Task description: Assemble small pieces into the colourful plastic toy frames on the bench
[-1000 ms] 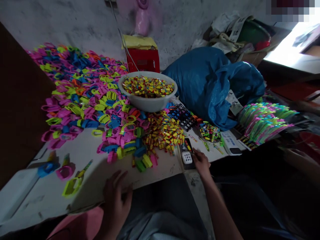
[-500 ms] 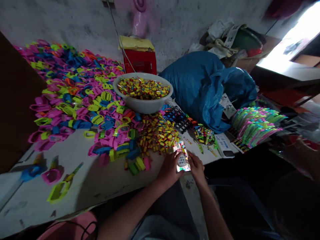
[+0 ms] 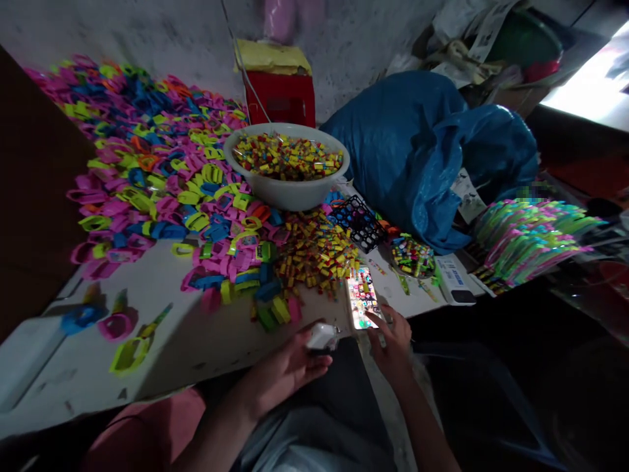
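My left hand is closed around a small white case, with a small shiny piece at its right end. It is held above my lap at the table's front edge. A smartphone with a lit screen full of colourful icons lies at the table edge. My right hand is beside the phone's lower right, fingers apart, one fingertip on or just over the screen. Behind the phone is a heap of small yellow and red wrapped pieces.
A white basin of similar pieces stands behind the heap. Pink, yellow and blue plastic pieces cover the left. A blue bag, a black grid tray, a small white box and bundled coloured items are to the right.
My left hand has moved left and toward me with the white case, away from the phone. My right hand has shifted slightly lower, and more of the screen shows.
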A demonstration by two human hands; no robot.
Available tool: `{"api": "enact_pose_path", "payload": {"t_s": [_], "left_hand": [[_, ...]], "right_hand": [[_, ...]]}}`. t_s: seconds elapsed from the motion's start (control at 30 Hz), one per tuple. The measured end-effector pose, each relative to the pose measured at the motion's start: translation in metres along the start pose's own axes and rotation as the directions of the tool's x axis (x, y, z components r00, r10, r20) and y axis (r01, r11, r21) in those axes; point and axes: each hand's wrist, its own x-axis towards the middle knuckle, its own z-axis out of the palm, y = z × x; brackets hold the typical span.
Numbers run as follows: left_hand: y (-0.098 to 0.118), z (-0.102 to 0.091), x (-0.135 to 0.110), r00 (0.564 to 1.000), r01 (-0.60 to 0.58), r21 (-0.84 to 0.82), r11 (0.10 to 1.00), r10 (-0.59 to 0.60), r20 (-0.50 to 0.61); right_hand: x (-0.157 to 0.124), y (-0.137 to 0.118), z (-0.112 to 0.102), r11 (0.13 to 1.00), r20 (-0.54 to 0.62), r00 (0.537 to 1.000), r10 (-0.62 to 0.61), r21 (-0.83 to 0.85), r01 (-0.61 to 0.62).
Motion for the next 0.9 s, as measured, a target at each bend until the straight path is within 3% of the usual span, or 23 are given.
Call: {"api": "enact_pose_path", "payload": {"t_s": [0.1, 0.2, 0.27, 0.33, 0.53, 0.63, 0.73, 0.8, 0.9], "left_hand": [[-0.006, -0.011, -0.021, 0.997, -0.010, -0.098, 0.995, 0.017, 0.069], [-0.014, -0.016, -0.026, 0.990, -0.139, 0.062, 0.988, 0.141, -0.020], [-0.017, -0.017, -0.025, 0.983, -0.140, 0.178, 0.974, 0.158, -0.093], [-0.017, -0.016, -0.025, 0.986, -0.099, 0.192, 0.976, 0.122, -0.114], [-0.010, -0.011, -0.034, 0.998, -0.006, -0.047, 0.999, 0.004, -0.058], [-0.009, -0.012, -0.038, 1.000, -0.011, -0.140, 0.990, 0.007, -0.029], [-0.012, -0.015, -0.040, 0.996, -0.085, -0.062, 0.994, 0.084, -0.014], [-0.013, -0.017, -0.042, 0.979, -0.198, 0.043, 0.979, 0.195, 0.062], [-0.012, -0.014, -0.049, 0.905, -0.422, 0.349, 0.836, 0.365, 0.219]], "right_hand": [[0.002, -0.003, -0.001, 0.999, 0.053, 0.998, -0.019, -0.030, 0.020], [0.003, -0.007, -0.003, 0.998, 0.092, 0.996, -0.018, -0.053, 0.023], [0.003, -0.009, -0.004, 0.999, 0.082, 0.996, -0.014, -0.048, 0.018], [0.002, -0.010, -0.005, 0.999, 0.047, 0.999, 0.006, -0.032, -0.005], [0.003, -0.009, -0.007, 0.997, 0.019, 0.997, 0.074, -0.010, -0.073], [0.009, -0.007, -0.007, 0.994, -0.040, 0.994, 0.106, 0.010, -0.105], [0.016, -0.004, -0.007, 0.991, -0.075, 0.988, 0.132, 0.020, -0.131], [0.021, -0.002, -0.007, 0.991, -0.076, 0.988, 0.137, 0.020, -0.136], [0.026, -0.004, -0.008, 0.992, -0.089, 0.988, 0.124, 0.034, -0.121]]}}
